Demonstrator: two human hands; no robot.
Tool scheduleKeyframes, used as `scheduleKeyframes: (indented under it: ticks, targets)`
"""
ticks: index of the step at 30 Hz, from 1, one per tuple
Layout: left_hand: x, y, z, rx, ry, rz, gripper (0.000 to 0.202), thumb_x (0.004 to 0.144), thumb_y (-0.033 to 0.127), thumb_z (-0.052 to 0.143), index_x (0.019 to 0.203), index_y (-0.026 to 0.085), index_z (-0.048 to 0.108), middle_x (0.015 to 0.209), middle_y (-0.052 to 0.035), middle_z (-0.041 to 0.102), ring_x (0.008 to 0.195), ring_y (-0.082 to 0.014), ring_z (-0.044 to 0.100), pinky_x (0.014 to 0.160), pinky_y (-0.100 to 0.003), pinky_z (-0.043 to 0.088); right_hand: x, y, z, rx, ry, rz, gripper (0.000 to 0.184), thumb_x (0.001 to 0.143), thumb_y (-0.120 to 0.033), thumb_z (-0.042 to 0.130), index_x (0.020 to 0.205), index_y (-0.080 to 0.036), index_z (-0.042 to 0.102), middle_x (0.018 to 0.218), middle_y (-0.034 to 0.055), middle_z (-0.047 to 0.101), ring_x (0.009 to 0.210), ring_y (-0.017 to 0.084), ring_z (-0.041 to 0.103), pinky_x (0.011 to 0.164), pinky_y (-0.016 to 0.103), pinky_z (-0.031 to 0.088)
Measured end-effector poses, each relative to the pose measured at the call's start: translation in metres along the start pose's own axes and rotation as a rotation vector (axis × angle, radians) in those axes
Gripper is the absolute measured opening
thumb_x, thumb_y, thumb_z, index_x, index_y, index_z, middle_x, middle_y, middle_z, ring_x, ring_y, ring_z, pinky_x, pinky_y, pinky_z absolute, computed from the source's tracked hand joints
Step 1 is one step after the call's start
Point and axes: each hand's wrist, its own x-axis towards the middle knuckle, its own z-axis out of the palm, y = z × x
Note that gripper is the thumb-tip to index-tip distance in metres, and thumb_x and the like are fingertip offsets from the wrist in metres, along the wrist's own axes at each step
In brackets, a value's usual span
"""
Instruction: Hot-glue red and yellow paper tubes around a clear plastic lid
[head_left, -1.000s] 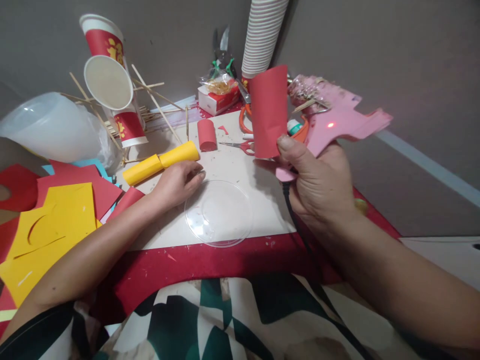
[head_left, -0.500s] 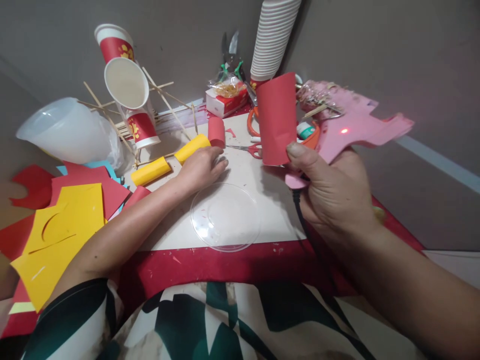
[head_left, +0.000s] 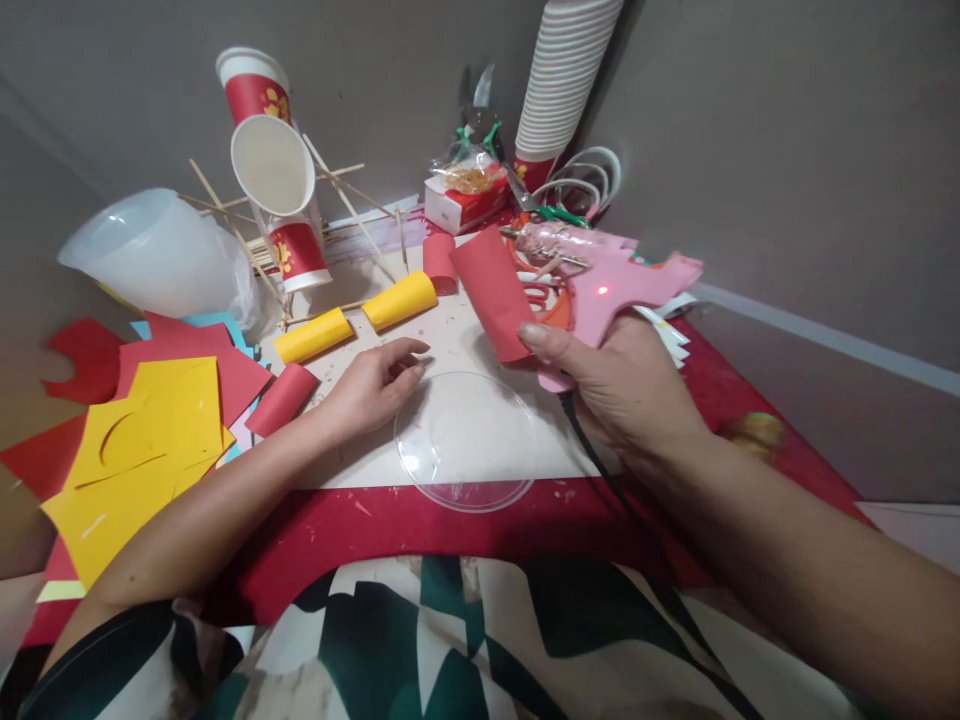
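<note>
My right hand is closed around a pink hot glue gun, its small red light lit. Between thumb and gun the same hand pinches a red paper tube, tilted over the work surface. My left hand rests with loosely bent fingers and nothing in them, just left of a clear plastic disc. Beyond it lie two yellow paper tubes and a standing red paper tube. Another red tube lies beside my left wrist.
Paper cups are joined to a frame of thin sticks at the back left. Cut coloured paper lies left, near a translucent jug. A tall cup stack, pliers and a small box stand at the back.
My right hand has lowered and moved left with the glue gun and red tube, which now leans more. My left hand has drawn back from the standing red tube.
</note>
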Motion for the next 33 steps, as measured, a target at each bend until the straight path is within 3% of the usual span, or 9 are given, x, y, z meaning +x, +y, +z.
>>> scheduleKeyframes:
  ticks: [3, 6, 8, 10, 13, 17, 23, 28, 33]
  targets:
    - [-0.016, 0.004, -0.007, 0.08, 0.218, 0.076, 0.027, 0.101, 0.032, 0.051, 0.119, 0.018, 0.065, 0.104, -0.0088, 0.077, 0.084, -0.0185, 0.071, 0.075, -0.034, 0.059, -0.001, 0.004, 0.001, -0.05, -0.029, 0.048, 0.04, 0.06, -0.037, 0.096, 0.093, -0.02, 0.08, 0.094, 0.0033, 0.081, 0.08, 0.019, 0.073, 0.065, 0.028, 0.06]
    - [-0.029, 0.01, -0.014, 0.408, 0.438, 0.386, 0.023, 0.1, 0.029, 0.056, 0.12, 0.023, 0.065, 0.126, -0.0105, 0.074, 0.111, -0.0237, 0.071, 0.095, -0.042, 0.058, -0.001, 0.009, 0.003, -0.085, -0.098, 0.025, 0.037, 0.061, -0.039, 0.096, 0.089, -0.023, 0.078, 0.096, 0.0044, 0.081, 0.089, 0.024, 0.075, 0.072, 0.035, 0.064]
    - [-0.034, 0.013, -0.014, 0.58, 0.382, 0.572, 0.029, 0.1, 0.027, 0.06, 0.129, 0.029, 0.064, 0.139, -0.0086, 0.069, 0.129, -0.0273, 0.065, 0.109, -0.049, 0.051, -0.003, 0.011, 0.005, -0.136, -0.163, 0.019, 0.031, 0.067, -0.038, 0.094, 0.09, -0.024, 0.078, 0.095, 0.0044, 0.081, 0.089, 0.025, 0.075, 0.076, 0.039, 0.065]
    - [-0.035, 0.017, -0.012, 0.642, 0.261, 0.617, 0.035, 0.101, 0.026, 0.059, 0.135, 0.034, 0.062, 0.147, -0.006, 0.066, 0.136, -0.0287, 0.06, 0.115, -0.052, 0.046, -0.005, 0.012, 0.006, -0.192, -0.227, 0.019, 0.027, 0.072, -0.037, 0.091, 0.092, -0.024, 0.079, 0.09, 0.0036, 0.08, 0.087, 0.025, 0.075, 0.079, 0.041, 0.064]
    - [-0.035, 0.022, -0.007, 0.55, 0.261, 0.565, 0.036, 0.101, 0.027, 0.059, 0.136, 0.033, 0.061, 0.144, -0.0079, 0.066, 0.133, -0.0298, 0.061, 0.113, -0.052, 0.047, -0.008, 0.011, 0.007, -0.205, -0.254, -0.012, 0.026, 0.071, -0.036, 0.092, 0.089, -0.023, 0.079, 0.081, 0.0026, 0.078, 0.085, 0.024, 0.075, 0.08, 0.04, 0.063]
    - [-0.036, 0.026, -0.004, 0.053, 0.506, 0.377, 0.044, 0.096, 0.038, 0.068, 0.137, 0.032, 0.051, 0.131, -0.0085, 0.065, 0.11, -0.0231, 0.069, 0.092, -0.04, 0.061, -0.011, 0.008, 0.007, -0.3, -0.148, -0.005, 0.03, 0.072, -0.042, 0.09, 0.091, -0.022, 0.079, 0.085, 0.0036, 0.079, 0.081, 0.025, 0.074, 0.074, 0.04, 0.063]
    - [-0.029, 0.024, 0.001, -0.391, 0.292, 0.03, 0.062, 0.093, 0.062, 0.068, 0.14, 0.034, 0.038, 0.144, -0.011, 0.056, 0.115, -0.0223, 0.071, 0.086, -0.035, 0.065, -0.014, 0.009, 0.01, -0.316, -0.141, -0.129, 0.021, 0.073, -0.038, 0.088, 0.087, -0.026, 0.078, 0.083, 0.0017, 0.076, 0.1, 0.028, 0.075, 0.091, 0.044, 0.063]
    - [-0.016, 0.026, -0.002, -0.546, 0.359, 0.017, 0.049, 0.084, 0.051, 0.082, 0.114, 0.03, 0.051, 0.133, -0.0049, 0.064, 0.111, -0.0185, 0.07, 0.086, -0.03, 0.064, -0.016, 0.011, 0.011, -0.34, -0.149, -0.091, 0.031, 0.075, -0.041, 0.086, 0.1, -0.024, 0.078, 0.114, 0.0085, 0.079, 0.113, 0.031, 0.073, 0.104, 0.052, 0.058]
    - [-0.003, 0.02, -0.006, -0.662, 0.392, 0.028, 0.055, 0.072, 0.044, 0.094, 0.109, 0.028, 0.058, 0.122, -0.0026, 0.065, 0.099, -0.0151, 0.07, 0.083, -0.027, 0.062, -0.018, 0.004, 0.012, -0.446, -0.181, -0.101, 0.036, 0.081, -0.043, 0.08, 0.109, -0.021, 0.077, 0.114, 0.0111, 0.079, 0.111, 0.032, 0.074, 0.105, 0.054, 0.057]
